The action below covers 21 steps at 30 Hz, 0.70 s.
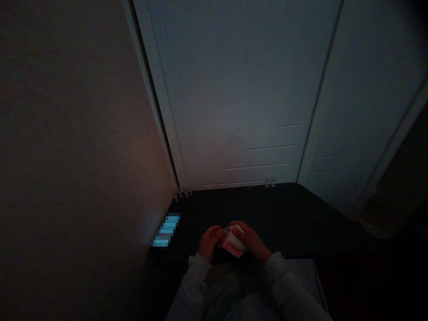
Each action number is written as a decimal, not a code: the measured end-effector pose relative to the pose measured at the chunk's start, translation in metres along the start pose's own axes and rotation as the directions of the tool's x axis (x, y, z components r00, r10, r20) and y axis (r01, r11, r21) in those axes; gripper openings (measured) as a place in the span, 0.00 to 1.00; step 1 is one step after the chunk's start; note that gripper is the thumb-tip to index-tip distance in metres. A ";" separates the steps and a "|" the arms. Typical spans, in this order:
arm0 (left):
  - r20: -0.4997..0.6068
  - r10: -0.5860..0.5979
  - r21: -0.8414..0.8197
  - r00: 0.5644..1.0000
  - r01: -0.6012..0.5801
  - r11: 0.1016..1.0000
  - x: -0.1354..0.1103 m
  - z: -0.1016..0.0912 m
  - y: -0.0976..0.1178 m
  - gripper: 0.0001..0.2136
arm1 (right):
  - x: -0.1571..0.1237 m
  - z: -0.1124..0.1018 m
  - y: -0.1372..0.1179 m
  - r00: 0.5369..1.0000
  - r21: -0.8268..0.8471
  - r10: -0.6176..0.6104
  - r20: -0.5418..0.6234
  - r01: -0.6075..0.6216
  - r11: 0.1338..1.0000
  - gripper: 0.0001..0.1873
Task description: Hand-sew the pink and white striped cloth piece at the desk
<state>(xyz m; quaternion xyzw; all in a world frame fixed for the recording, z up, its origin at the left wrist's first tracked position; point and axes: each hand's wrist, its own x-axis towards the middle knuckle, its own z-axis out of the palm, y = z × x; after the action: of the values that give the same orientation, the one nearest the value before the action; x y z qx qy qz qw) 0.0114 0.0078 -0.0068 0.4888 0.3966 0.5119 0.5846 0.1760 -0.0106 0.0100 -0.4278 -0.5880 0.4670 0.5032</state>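
Observation:
The room is very dim. My left hand [209, 243] and my right hand [252, 240] are close together over the near edge of a dark table [284, 214]. Both have their fingers curled on a small pink and white packet [234, 243] held between them. A tiny dark piece sits at the packet's top, too small to name. Light grey sleeves cover both forearms.
A glowing blue pixelated strip [166, 229] lies at the table's left edge. A beige wall [73, 142] stands on the left and white panelled doors [240, 98] with faint heart marks rise behind the table. Small shiny items [182, 193] line the back edge.

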 end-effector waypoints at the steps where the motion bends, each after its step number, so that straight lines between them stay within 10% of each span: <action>1: -0.003 -0.003 0.000 1.000 0.003 1.000 0.000 0.000 0.000 0.17 | 0.000 0.000 -0.001 1.000 -0.008 0.002 -0.001 -0.002 1.000 0.20; 21: 0.015 -0.010 0.005 1.000 0.010 1.000 -0.002 0.002 0.003 0.15 | 0.004 0.000 0.011 1.000 -0.033 -0.013 -0.020 0.013 0.999 0.17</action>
<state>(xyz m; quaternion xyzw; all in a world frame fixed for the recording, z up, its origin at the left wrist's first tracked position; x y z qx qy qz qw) 0.0123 0.0057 -0.0032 0.4922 0.3958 0.5043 0.5888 0.1759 -0.0041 -0.0001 -0.4369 -0.5934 0.4495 0.5049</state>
